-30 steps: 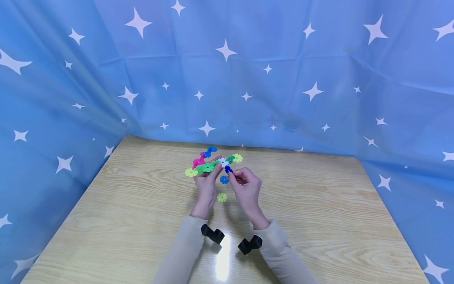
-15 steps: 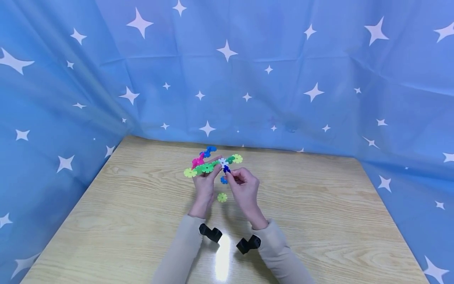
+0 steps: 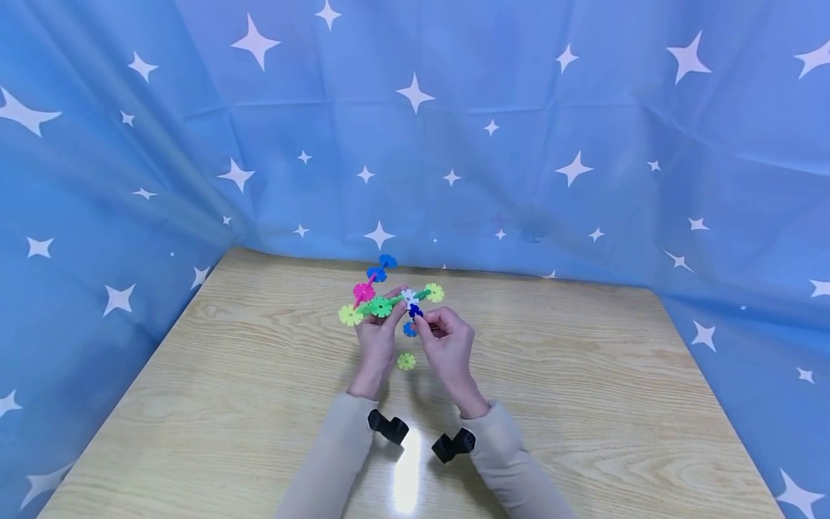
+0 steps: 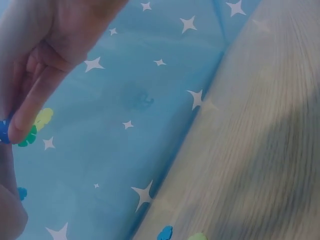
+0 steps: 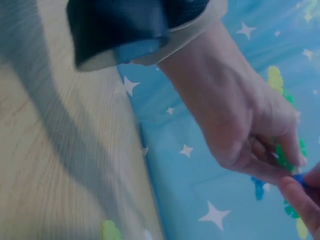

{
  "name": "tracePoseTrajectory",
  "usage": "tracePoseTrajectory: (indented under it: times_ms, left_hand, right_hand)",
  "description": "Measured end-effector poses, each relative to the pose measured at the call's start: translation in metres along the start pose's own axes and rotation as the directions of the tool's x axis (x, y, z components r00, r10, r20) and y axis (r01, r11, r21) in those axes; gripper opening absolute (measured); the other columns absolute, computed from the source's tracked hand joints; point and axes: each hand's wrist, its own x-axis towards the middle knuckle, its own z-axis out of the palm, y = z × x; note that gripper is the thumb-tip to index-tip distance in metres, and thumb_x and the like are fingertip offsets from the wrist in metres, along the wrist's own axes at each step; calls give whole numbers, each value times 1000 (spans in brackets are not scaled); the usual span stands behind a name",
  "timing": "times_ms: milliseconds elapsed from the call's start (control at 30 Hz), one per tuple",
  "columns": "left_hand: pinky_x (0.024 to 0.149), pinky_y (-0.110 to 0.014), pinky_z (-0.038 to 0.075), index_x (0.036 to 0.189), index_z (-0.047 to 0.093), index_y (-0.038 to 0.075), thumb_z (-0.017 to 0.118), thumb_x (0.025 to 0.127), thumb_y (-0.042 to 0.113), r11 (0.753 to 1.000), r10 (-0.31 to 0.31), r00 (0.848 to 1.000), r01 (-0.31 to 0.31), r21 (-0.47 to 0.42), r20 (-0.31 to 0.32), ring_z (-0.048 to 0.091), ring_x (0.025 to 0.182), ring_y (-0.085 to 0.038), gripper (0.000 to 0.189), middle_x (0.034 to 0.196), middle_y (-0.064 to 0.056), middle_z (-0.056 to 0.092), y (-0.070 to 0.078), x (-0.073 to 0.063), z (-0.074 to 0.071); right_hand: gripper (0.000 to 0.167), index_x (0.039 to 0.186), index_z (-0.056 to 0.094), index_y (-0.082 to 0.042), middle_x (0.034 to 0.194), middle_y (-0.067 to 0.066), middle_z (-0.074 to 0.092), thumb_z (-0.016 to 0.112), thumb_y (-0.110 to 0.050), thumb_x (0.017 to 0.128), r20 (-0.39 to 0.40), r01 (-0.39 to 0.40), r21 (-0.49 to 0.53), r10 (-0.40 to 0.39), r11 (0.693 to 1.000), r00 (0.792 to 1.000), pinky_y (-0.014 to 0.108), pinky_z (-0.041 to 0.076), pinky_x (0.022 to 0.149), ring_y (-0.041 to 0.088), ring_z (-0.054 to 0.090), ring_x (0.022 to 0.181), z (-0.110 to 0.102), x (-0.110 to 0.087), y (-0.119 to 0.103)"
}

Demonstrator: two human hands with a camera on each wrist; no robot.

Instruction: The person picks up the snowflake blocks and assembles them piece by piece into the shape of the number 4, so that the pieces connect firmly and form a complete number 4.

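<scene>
My left hand holds a build of linked snowflake discs between thumb and fingers, above the table. It includes a yellow-green disc, a green disc, a pink disc and blue discs on one side. A white disc sits by the left thumb, and another yellow-green disc ends the right side. My right hand pinches a dark blue snowflake disc right at the edge of the white one. In the left wrist view this dark blue disc is partly hidden by fingers.
On the wooden table lie a loose yellow-green disc and a loose blue disc, both near the hands. A blue curtain with white stars stands behind the table and along its sides.
The right hand has brought the dark blue disc slightly left, closer to the white one. The held build has tilted, so its blue end is higher and its discs show more face-on.
</scene>
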Motion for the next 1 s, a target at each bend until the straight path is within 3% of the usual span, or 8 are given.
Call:
tracePoseTrajectory:
  times_ms: [167, 300, 467, 600, 767, 1000]
  left_hand:
    - [87, -29, 52, 106, 60, -16, 68, 83, -1, 999, 45, 999, -45, -4, -16, 66, 94, -14, 29, 102, -13, 69, 1, 1, 3]
    - [85, -27, 52, 105, 61, -16, 67, 84, -2, 998, 69, 997, -69, -11, -25, 66, 93, -13, 27, 101, -12, 70, 2, 2, 3]
    - [91, -29, 49, 107, 61, -13, 66, 84, -1, 997, 77, 997, -76, -13, 15, 64, 101, -16, 26, 106, -11, 69, 1, 2, 1]
    - [95, -31, 47, 107, 62, -12, 67, 85, 2, 997, 79, 996, -78, -20, 46, 64, 102, -18, 27, 106, -11, 69, 1, 2, 0]
    - [92, -31, 49, 106, 61, -16, 69, 84, 4, 994, 106, 994, -106, -26, 19, 66, 97, -19, 31, 98, -6, 71, 1, 2, 3]
    - [92, -31, 49, 107, 61, -15, 68, 85, 2, 993, 117, 993, -117, -4, -13, 64, 101, -18, 29, 102, -9, 70, 4, -1, 8]
  right_hand:
    - [10, 71, 57, 15, 67, 27, 63, 63, 22, 75, -33, 39, 26, -38, 999, 999, 19, 53, 51, 38, 62, 53, 5, 1, 3]
    - [9, 72, 57, 15, 68, 27, 64, 62, 21, 76, -36, 15, 47, -13, 999, 999, 18, 53, 52, 38, 63, 55, 6, 1, 5]
    - [7, 74, 58, 15, 70, 28, 64, 62, 20, 77, -16, -5, 61, 6, 998, 1000, 19, 53, 51, 39, 63, 56, 4, 1, 4]
    - [7, 74, 58, 15, 69, 29, 63, 63, 20, 77, -11, -8, 55, 9, 998, 1000, 18, 52, 50, 32, 64, 55, 3, 2, 2]
    - [8, 73, 58, 15, 68, 28, 63, 63, 19, 77, -12, -18, 44, 18, 999, 1000, 17, 52, 51, 34, 63, 55, 5, 4, -1]
    - [8, 73, 57, 16, 68, 28, 63, 62, 19, 78, -19, -44, 70, 46, 997, 999, 16, 51, 49, 37, 63, 55, 5, 5, -1]
